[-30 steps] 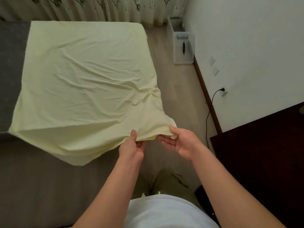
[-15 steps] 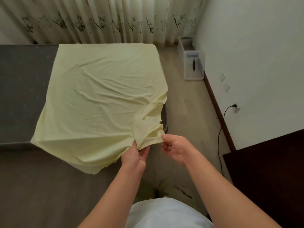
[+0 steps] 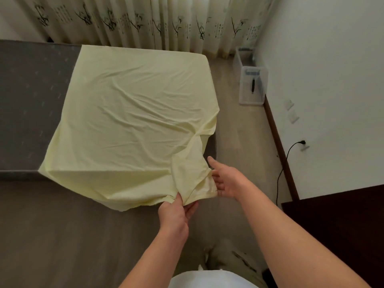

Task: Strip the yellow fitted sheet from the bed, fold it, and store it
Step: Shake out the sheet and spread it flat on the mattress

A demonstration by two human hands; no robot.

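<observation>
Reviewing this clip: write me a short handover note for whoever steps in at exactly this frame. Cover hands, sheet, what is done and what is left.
Left hand: pinches the near corner of the yellow fitted sheet, fabric bunched between thumb and fingers.
Right hand: open, fingers straight, touching the sheet's edge beside that corner.
Sheet: near right corner lifted free; the rest lies wrinkled over the right part of the bed. The grey mattress is bare on the left and in front.
Done: sheet partly stripped.
Left: free the far corners, which look still tucked, pull it off, fold it, store it. A clear storage box stands by the wall; whether it is meant for the sheet is unclear.
</observation>
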